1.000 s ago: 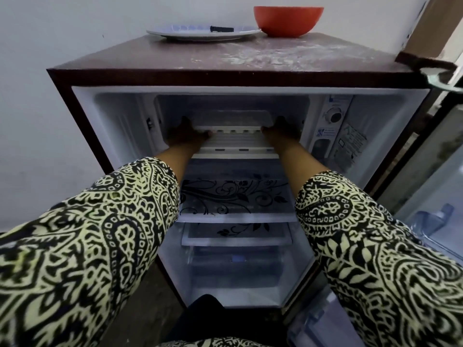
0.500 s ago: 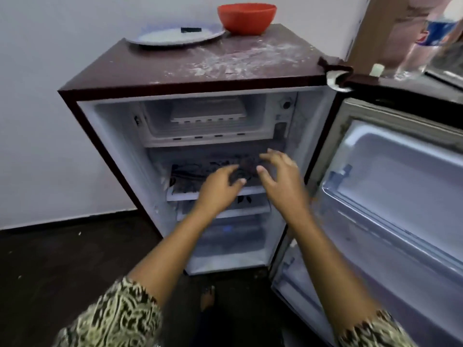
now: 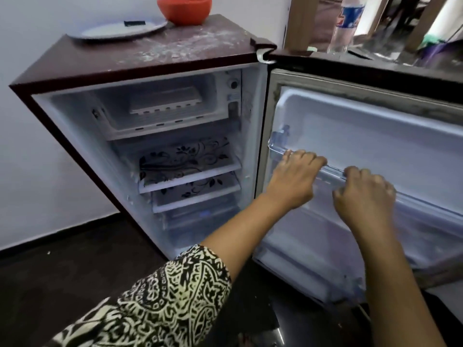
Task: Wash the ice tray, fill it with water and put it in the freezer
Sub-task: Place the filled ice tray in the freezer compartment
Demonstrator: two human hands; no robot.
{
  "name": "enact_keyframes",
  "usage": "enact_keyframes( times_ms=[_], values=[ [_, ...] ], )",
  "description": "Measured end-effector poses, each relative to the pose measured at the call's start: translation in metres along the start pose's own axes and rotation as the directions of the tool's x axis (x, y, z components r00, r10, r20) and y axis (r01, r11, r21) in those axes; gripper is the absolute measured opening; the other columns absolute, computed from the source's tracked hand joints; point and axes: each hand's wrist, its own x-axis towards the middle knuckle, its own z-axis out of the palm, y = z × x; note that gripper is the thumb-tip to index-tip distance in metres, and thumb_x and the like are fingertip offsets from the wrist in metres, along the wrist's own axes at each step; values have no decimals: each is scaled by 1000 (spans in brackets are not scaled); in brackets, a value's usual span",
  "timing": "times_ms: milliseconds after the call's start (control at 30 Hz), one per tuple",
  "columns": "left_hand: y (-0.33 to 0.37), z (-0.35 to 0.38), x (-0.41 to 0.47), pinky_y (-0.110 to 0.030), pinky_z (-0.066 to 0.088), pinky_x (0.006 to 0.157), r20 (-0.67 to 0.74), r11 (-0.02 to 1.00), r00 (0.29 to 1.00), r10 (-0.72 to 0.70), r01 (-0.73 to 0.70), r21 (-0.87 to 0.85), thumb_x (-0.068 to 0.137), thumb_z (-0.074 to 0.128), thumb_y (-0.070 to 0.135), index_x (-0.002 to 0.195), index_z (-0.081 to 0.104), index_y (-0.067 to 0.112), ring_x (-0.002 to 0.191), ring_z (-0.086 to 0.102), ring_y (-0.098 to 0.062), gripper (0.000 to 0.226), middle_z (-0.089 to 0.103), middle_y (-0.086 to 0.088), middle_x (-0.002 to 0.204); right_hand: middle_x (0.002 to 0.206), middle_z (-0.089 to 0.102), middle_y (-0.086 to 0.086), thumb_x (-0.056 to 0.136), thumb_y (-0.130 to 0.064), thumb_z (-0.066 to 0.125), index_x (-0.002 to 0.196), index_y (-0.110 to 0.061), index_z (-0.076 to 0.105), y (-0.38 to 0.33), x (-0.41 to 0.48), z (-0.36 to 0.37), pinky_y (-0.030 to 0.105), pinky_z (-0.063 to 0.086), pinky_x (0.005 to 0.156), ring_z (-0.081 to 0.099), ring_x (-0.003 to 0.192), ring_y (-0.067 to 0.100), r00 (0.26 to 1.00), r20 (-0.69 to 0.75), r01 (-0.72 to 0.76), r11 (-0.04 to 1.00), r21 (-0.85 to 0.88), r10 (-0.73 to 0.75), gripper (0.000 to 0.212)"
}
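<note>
White plastic ice tray [image 3: 165, 102] sits in freezer box, up-left of both hands; left hand [image 3: 293, 179] nearer, right hand [image 3: 365, 196] too, each grip curled on clear door-shelf rail [image 3: 333, 171].

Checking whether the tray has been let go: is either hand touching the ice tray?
Apart. The head view shows the ice tray alone in the freezer compartment, while the left hand and right hand grasp the door shelf rail.

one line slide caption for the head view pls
Ice tray sits in the freezer compartment; left hand and right hand grip the open door's shelf rail.

Orange bowl [image 3: 184, 9], paisley sleeve [image 3: 160, 296]
</note>
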Motion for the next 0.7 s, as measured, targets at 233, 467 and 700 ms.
enact_keyframes(
  times_ms=[233,467,700],
  values=[
    [-13,-29,-40,-47,20,112,62,999,997,-44,45,-9,80,45,-3,135,46,12,138,31,-24,57,44,-8,141,127,51,18,93,-20,42,132,-5,40,-40,-45,-24,41,36,93,48,114,36,985,164,69,996,-56,-59,42],
    [-27,-99,-133,-51,11,116,58,936,941,-333,337,-99,93,42,14,152,19,25,140,32,-22,64,37,-2,153,153,26,16,95,-28,36,146,-5,26,-114,-129,-52,45,22,114,26,139,30,956,141,227,953,203,-258,57],
    [-1,-174,-254,-38,50,92,-17,843,901,-434,400,-359,97,49,27,131,53,33,111,59,-9,35,63,11,125,138,51,8,94,-22,44,128,-13,54,-145,-230,-116,43,34,105,48,124,25,880,-170,475,822,314,-443,36]
  ],
)
